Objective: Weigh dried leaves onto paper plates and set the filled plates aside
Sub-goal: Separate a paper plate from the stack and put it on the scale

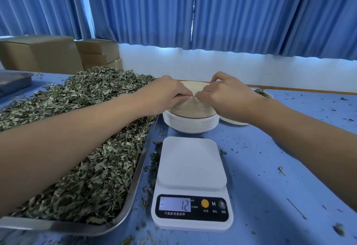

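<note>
Left grip and right grip each pinch the near top edge of one upside-down plate stack. One scale sits nearer. One leaf tray runs near-to-far, left.

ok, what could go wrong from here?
1. The left hand and right hand pinch at the top rim of the tightly nested plate stack; two plates may well lift together and skew the weight.
2. The scale display reads minus 12 with a bare platform; a wrong tare seems possible.
3. The right forearm hangs over the filled plate; it could clip it.
</note>
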{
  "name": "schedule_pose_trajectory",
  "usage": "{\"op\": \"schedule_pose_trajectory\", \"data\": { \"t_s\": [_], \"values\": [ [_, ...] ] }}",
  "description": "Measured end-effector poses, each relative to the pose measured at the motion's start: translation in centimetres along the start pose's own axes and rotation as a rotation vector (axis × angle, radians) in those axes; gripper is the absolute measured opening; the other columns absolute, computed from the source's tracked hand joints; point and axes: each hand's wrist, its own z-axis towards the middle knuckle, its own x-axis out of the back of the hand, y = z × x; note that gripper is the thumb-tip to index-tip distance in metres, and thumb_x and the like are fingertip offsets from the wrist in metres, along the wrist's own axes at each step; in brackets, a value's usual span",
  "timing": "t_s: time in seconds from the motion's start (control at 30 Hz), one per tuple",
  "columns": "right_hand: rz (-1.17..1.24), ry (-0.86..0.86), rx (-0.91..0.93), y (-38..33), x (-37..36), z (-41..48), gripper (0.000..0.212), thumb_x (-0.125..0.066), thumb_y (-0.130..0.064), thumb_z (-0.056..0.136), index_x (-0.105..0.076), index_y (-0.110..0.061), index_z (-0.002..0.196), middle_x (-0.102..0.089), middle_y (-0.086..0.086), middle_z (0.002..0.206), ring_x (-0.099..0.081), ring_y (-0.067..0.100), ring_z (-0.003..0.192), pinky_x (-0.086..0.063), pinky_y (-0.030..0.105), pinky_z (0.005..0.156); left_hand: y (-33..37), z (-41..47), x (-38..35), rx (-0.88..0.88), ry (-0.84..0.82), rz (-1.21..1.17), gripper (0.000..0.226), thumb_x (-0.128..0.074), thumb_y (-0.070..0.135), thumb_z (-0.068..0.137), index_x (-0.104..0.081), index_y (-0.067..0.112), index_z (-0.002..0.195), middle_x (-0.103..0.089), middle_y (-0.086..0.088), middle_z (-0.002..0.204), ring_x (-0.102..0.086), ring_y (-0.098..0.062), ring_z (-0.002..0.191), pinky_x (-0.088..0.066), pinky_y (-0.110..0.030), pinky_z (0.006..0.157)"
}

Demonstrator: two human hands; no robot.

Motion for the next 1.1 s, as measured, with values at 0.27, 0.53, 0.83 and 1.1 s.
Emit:
{"op": "schedule_pose_trajectory", "data": {
  "t_s": [0.27, 0.53, 0.83, 1.1],
  "values": [
    [0.08, 0.05, -0.145, -0.1, -0.2, 0.1, 0.044, -0.031, 0.0, 0.093, -0.059, -0.019, 0.12, -0.064, -0.002, 0.099, -0.058, 0.025, 0.088, -0.033, 0.031, 0.1, 1.3, 0.4, 0.7, -0.009, -0.036, 0.375, 0.022, -0.041, 0.023, 0.104, -0.06, 0.012, 0.103, -0.057, -0.002, 0.089, -0.06, -0.029, 0.084, -0.049, -0.044, 0.074],
    [0.96, 0.362, -1.104, -3.3, 0.6, -2.9, 0.048, -0.043, -0.055, 0.102, -0.054, -0.02, 0.132, -0.07, 0.004, 0.103, -0.066, 0.024, 0.094, -0.052, 0.042, 0.081, 4.5, -2.5, 2.0, -0.055, 0.09, 0.34, 0.03, -0.036, 0.025, 0.103, -0.062, 0.013, 0.111, -0.061, -0.002, 0.099, -0.061, -0.027, 0.09, -0.05, -0.044, 0.079],
    [1.418, 0.365, -1.164, -8.5, -1.2, -7.4, 0.053, -0.05, -0.045, 0.102, -0.059, 0.002, 0.08, -0.062, 0.017, 0.068, -0.06, 0.033, 0.058, -0.045, 0.042, 0.055, 10.0, -10.1, 0.4, -0.207, -0.06, 0.052, 0.025, -0.053, 0.027, 0.101, -0.068, 0.016, 0.118, -0.068, 0.001, 0.108, -0.066, -0.022, 0.097, -0.055, -0.041, 0.08],
    [1.178, 0.206, -1.296, -8.6, -5.2, -10.3, 0.046, -0.045, -0.038, 0.106, -0.069, -0.002, 0.09, -0.07, 0.012, 0.074, -0.065, 0.026, 0.066, -0.051, 0.038, 0.07, 9.4, -11.3, -0.9, -0.07, -0.151, -0.26, 0.027, -0.062, 0.042, 0.098, -0.074, 0.023, 0.111, -0.073, 0.014, 0.103, -0.065, 0.003, 0.093, -0.05, -0.018, 0.087]
  ]
}}
